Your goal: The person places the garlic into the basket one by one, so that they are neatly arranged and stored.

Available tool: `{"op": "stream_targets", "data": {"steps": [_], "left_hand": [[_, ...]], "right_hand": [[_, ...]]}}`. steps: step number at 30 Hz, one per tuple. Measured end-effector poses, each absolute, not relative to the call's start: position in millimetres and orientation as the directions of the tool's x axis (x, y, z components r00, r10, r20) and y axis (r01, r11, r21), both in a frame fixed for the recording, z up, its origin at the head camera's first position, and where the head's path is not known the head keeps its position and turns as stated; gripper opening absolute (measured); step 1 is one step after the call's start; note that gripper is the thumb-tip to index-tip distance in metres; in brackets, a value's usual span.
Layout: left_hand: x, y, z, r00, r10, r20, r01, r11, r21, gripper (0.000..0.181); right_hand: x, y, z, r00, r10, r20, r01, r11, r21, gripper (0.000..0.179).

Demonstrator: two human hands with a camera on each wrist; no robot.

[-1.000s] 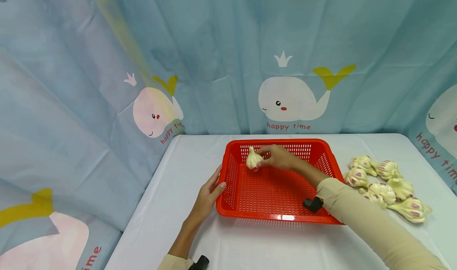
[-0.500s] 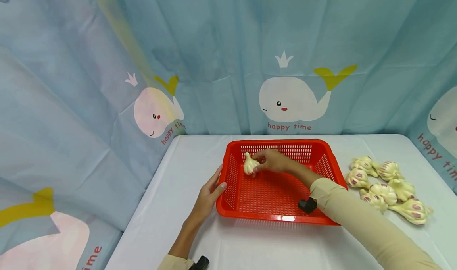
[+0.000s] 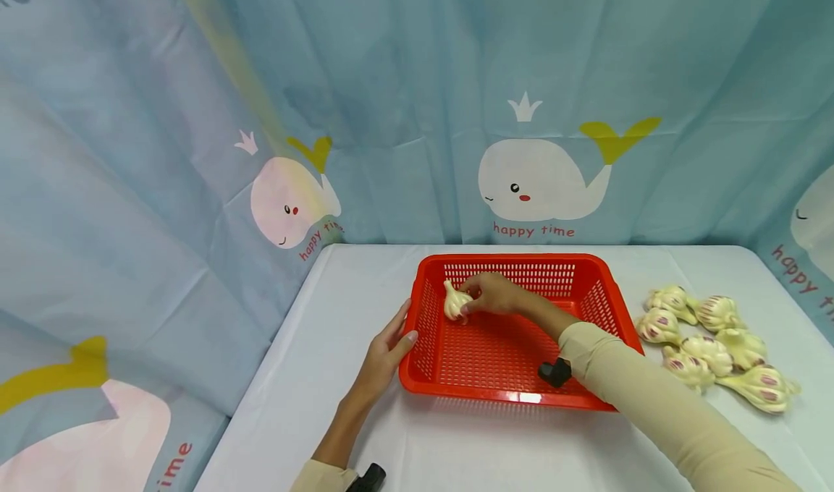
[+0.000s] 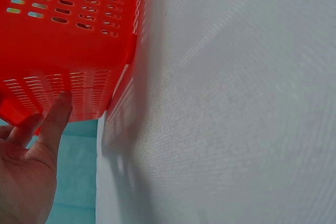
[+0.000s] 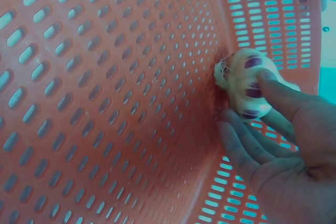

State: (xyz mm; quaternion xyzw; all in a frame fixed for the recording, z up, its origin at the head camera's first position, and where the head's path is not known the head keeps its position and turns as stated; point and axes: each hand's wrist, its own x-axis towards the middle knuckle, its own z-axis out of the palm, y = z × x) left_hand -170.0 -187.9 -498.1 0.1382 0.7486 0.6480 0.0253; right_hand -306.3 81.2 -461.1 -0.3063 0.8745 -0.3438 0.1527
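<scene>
Right hand (image 3: 496,293): held low inside a red basket (image 3: 469,392), pinched a garlic bulb (image 3: 458,304) between thumb and fingertips.
Garlic bulb: sat at the right hand's fingertips, left of the palm, purple-patched, neck upward, root end down by the basket floor.
Left hand (image 3: 380,354): rested against the basket's left end, thumb and fingers spread apart, thumb at the rim, fingers along the outside.
Red basket: surrounded the right hand, slotted in walls and floor; lay just right of the left hand.
Sleeves (image 3: 641,383): ran back from both hands, beige, with a black fitting (image 3: 555,371) at each wrist.
Loose garlic (image 3: 706,354): lay well right of the right hand, beyond the basket, seven bulbs, pale with purple streaks.
White cloth (image 3: 495,448): stretched beneath both hands and the basket.
Curtain (image 3: 404,116): hung beyond both hands, printed with white whales and "happy time".
</scene>
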Motion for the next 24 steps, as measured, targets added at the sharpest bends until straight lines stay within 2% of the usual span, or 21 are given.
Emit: {"op": "stream_targets", "data": {"steps": [13,24], "left_hand": [[-168.0,-186.9,-495.0,-0.962,0.241,0.125,0.157,0.121,0.980,0.065],[-168.0,-186.8,-495.3,-0.957,0.255,0.141,0.172,0.104,0.979,0.065]], "right_hand": [[-303.9,83.1,-455.4,-0.780,-0.625,-0.036,-0.427,0.574,-0.699,0.026],[-300.9,94.3,-448.9,-0.799,-0.599,-0.056,-0.389,0.585,-0.711,0.040]]}}
